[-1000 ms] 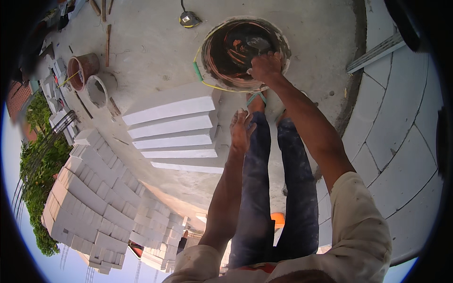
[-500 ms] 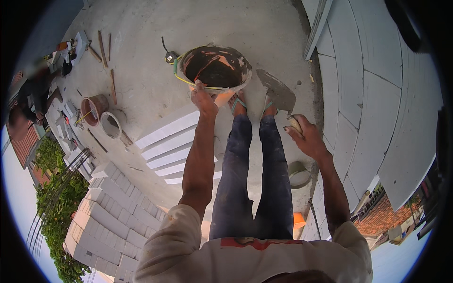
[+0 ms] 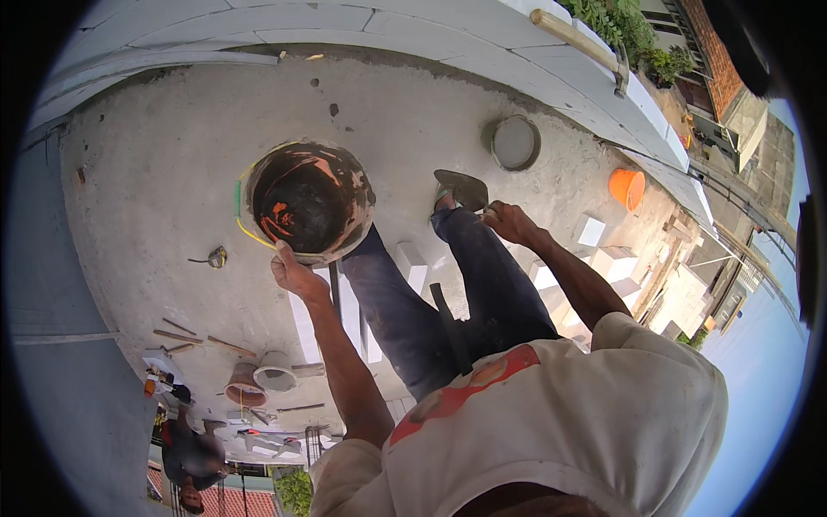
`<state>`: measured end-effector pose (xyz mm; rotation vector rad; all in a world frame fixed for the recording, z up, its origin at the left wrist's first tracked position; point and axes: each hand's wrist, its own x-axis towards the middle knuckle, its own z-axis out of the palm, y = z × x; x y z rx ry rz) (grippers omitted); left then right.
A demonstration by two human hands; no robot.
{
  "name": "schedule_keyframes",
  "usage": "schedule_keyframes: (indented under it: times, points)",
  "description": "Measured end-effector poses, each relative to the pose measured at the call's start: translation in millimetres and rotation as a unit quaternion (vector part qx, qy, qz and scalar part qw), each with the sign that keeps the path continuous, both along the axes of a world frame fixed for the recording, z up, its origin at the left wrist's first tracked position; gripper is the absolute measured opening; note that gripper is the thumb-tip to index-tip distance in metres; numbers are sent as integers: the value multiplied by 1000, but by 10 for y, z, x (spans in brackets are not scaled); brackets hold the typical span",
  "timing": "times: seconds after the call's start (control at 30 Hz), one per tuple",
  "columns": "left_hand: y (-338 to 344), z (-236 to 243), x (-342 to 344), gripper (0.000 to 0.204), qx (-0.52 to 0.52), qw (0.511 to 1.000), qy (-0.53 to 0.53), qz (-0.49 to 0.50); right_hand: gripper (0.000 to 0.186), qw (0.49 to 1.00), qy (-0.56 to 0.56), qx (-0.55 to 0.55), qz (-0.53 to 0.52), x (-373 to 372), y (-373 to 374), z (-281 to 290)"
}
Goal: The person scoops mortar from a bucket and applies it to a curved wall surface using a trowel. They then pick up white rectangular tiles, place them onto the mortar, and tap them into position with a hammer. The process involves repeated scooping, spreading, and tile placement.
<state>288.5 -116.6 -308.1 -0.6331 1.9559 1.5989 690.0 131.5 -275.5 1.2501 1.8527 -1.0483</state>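
Observation:
My left hand is closed on the near rim of a mortar bucket. The bucket is held up and tilted, so its mouth faces me. Dark grey mortar smears coat its orange inside, and a yellow wire handle with a green grip hangs at its left side. In my right hand is a trowel, the fingers wrapped round its handle. The trowel's broad grey blade points left, above my foot and apart from the bucket.
A pale block wall runs along the far side, a hammer on it. Around the concrete floor are a round grey container, an orange bucket, a tape measure and two buckets lower left. Another person is beyond them.
My view and body have turned to the right, so the wall now lies ahead. The bucket and the trowel have come along, still held. The bucket now shows more of its inside.

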Motion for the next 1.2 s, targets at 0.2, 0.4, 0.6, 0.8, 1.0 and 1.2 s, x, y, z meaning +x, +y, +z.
schedule_keyframes:
  times: [0.2,0.4,0.6,0.8,1.0,1.2]
  points:
    - [519,-223,699,34,16,995,0,-94,45,984,-15,-13,-176,1091,49,-135]
    - [613,-569,1680,20,77,990,-21,-117,32,887,66,57,-453,2564,392,-1264]
    - [644,-864,2382,11,94,989,-77,-87,60,639,212,123,-729,3375,1068,-2774]
    - [495,-921,2732,8,97,986,-125,-58,29,641,201,145,-726,3018,1538,-3042]
    - [409,-608,2476,17,69,987,-142,41,28,799,181,88,-566,2179,1234,-2547]
    - [118,-247,1728,15,114,976,-102,156,27,831,195,119,-508,1377,1144,-2452]
